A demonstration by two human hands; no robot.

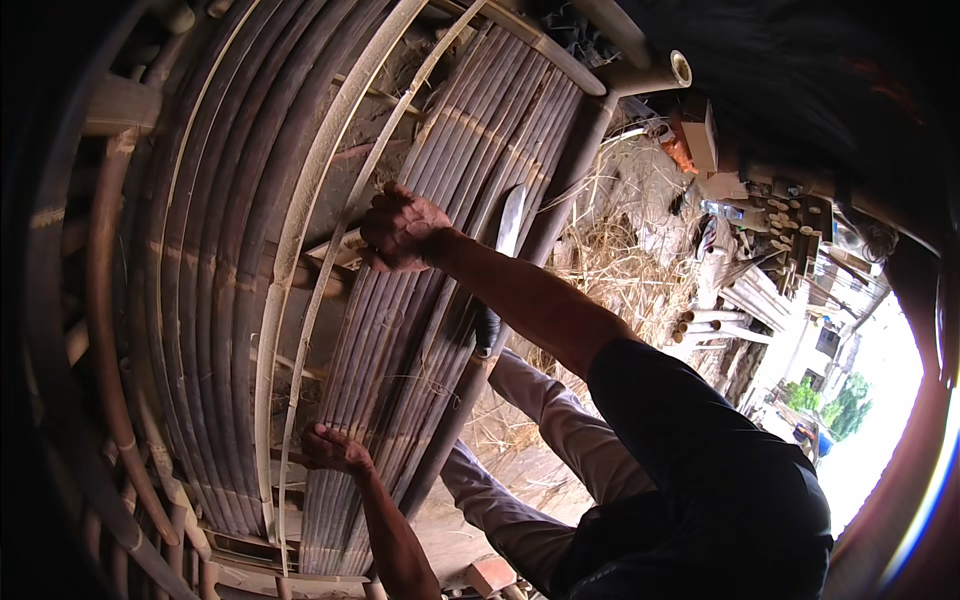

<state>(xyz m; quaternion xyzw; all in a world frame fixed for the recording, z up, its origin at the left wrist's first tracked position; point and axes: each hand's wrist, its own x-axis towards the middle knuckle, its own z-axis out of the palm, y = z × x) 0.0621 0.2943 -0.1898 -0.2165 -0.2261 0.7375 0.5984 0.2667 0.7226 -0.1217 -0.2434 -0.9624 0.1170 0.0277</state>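
Observation:
A bench-like frame of dark bamboo slats (400, 330) spreads before me, with a long gap along its middle. My right hand (402, 230) is closed in a fist at the gap's edge; what it grips is hidden. Nearer me, my left hand (337, 450) is curled over the same edge, thumb on top, its fingers mostly out of sight. A thin pale bamboo strip (322, 275) runs lengthwise through the gap, close by both hands. On the slats, under my right forearm, lies a knife (511, 218) with a bright blade and dark handle.
A second bank of curved slats (215, 270) lies left of the gap, beside a pale bamboo rail (300, 210). A thick bamboo pole (575, 165) edges the right side. Straw shavings (630, 250) litter the ground, with stacked bamboo poles (715, 325) farther right. A brick (490, 575) sits near my legs.

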